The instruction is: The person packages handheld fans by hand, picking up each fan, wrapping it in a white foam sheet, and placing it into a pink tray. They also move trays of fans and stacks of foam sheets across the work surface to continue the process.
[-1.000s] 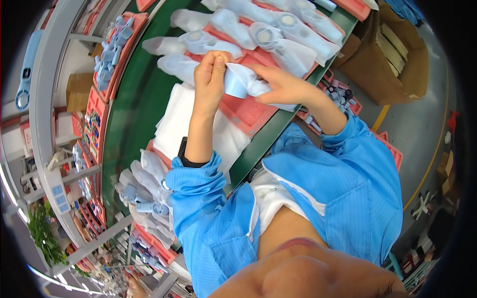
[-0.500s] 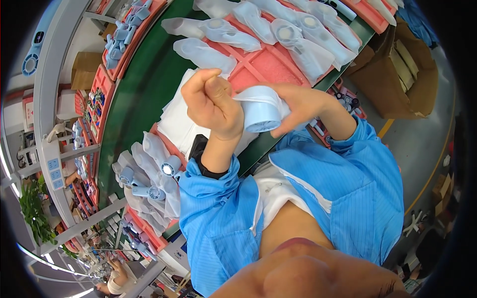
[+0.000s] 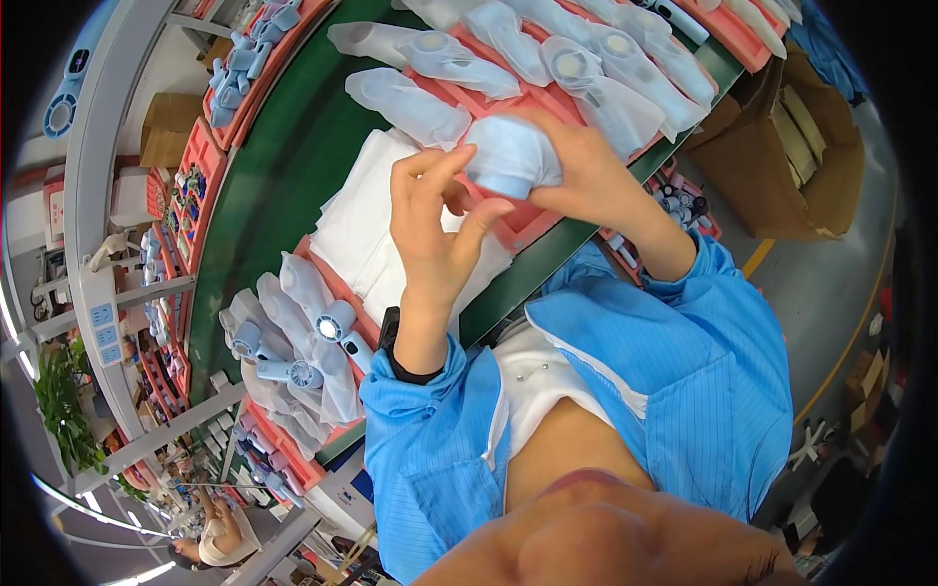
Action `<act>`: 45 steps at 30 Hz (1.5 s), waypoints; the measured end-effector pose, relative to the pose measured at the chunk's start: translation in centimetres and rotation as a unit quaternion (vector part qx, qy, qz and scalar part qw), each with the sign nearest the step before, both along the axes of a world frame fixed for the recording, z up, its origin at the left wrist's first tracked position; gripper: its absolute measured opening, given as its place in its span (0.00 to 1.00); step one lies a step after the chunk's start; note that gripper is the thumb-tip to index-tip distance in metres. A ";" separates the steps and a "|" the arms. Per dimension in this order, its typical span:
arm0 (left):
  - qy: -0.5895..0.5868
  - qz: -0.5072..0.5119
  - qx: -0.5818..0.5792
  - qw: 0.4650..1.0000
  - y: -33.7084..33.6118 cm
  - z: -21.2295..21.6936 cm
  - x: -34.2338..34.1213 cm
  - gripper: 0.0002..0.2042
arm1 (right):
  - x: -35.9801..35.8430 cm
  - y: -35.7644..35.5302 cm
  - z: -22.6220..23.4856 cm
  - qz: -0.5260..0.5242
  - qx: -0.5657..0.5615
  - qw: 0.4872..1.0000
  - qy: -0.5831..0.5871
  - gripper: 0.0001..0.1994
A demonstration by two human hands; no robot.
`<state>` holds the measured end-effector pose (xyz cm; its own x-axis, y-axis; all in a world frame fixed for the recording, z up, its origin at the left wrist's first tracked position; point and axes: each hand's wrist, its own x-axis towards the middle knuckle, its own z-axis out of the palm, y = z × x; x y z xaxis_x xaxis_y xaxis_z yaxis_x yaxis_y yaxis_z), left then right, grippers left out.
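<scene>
Clasping fan [image 3: 505,186] in white bag [image 3: 511,145] with right hand [image 3: 584,176], over pink tray [image 3: 528,227]; holding left hand [image 3: 430,210] close by, with thumb and fingers parted, unable to tell contact; apparently mid-bagging, so next needing pinch and gentle tug on bag

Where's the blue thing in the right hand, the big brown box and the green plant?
Blue thing [image 3: 506,185]: head view, on its bare end.
Big brown box [image 3: 754,188]: head view, on a side wall.
Green plant [image 3: 68,410]: head view, on its leaves.

A brown carton [image 3: 757,186] stands right, a green plant [image 3: 66,405] left
</scene>
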<state>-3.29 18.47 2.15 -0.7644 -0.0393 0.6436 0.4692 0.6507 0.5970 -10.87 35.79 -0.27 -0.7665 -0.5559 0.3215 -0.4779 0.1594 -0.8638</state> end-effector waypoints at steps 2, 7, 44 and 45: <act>-0.010 -0.032 -0.038 0.999 -0.9 0.0 -0.2 0.20 | 0.5 -0.5 -0.2 0.032 -0.030 0.999 0.001 0.37; -0.009 -0.021 -0.099 0.995 -1.4 -0.5 -0.1 0.16 | 1.0 -0.2 -1.1 0.045 -0.060 0.996 -0.048 0.38; -0.080 0.330 -0.035 0.940 -5.7 -8.2 -10.9 0.25 | -3.2 -1.3 -6.6 -0.175 0.196 0.951 0.160 0.30; -0.077 0.324 -0.031 0.943 -6.8 -8.3 -12.0 0.25 | -3.1 -0.9 -6.5 -0.187 0.160 0.952 0.184 0.28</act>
<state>-15.29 11.68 -6.14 -0.6777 -0.4954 0.5434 -0.1273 0.8069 0.5768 -14.01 34.85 -6.73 -0.7980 -0.3818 0.4663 -0.5973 0.6045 -0.5272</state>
